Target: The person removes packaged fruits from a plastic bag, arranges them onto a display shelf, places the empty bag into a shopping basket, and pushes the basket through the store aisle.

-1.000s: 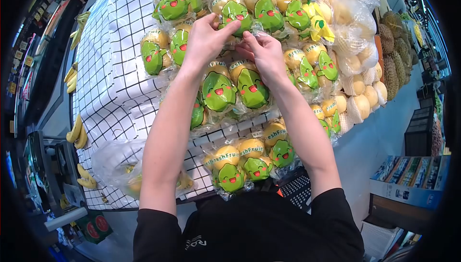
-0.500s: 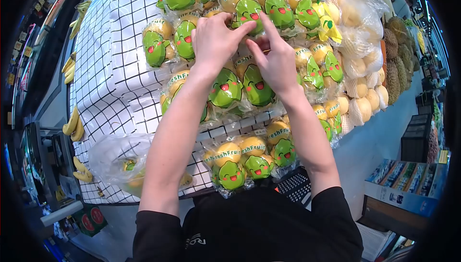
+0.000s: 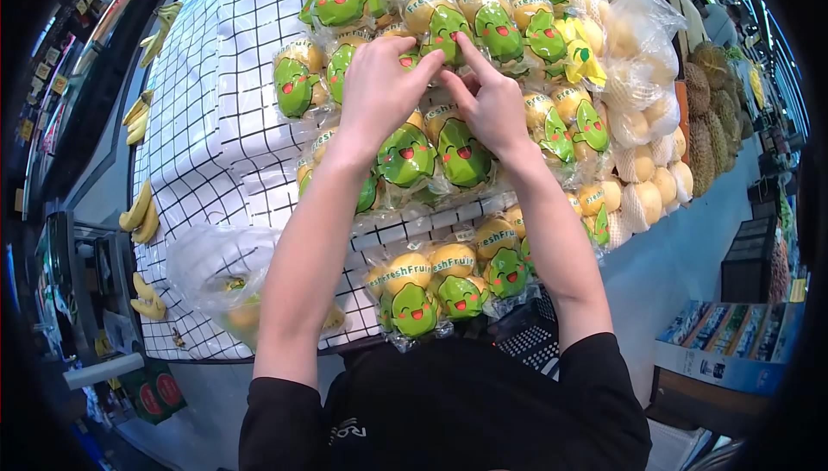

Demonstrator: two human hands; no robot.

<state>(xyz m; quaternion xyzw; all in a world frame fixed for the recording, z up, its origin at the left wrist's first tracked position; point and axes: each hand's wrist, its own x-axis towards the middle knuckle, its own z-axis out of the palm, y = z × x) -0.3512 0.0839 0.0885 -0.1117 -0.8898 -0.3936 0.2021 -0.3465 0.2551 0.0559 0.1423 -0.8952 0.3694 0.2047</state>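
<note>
Both my hands are over rows of clear plastic bags of yellow round fruit, printed "FreshFruit" with green smiling cartoons. My left hand (image 3: 385,83) curls its fingers over a fruit bag in the second row, its thumb pointing right; its fingertips are partly hidden. Close on the right, my right hand (image 3: 490,102) has its index finger stretched onto the front of a fruit bag (image 3: 448,25). Its thumb stands apart, and the other fingers are bent. Below the hands lie more bagged fruits (image 3: 463,153), partly covered by my forearms.
A white checked cloth (image 3: 250,83) covers the stand. Nearer me are a front row of fruit bags (image 3: 414,309) and a loose clear plastic bag (image 3: 207,273). Netted yellow fruits (image 3: 642,195) are piled at the right. Bananas (image 3: 140,212) hang along the left edge.
The view has shifted slightly. The left thumb is a little lower and further left, and the right index finger stays against the bag. The bags keep their arrangement.
</note>
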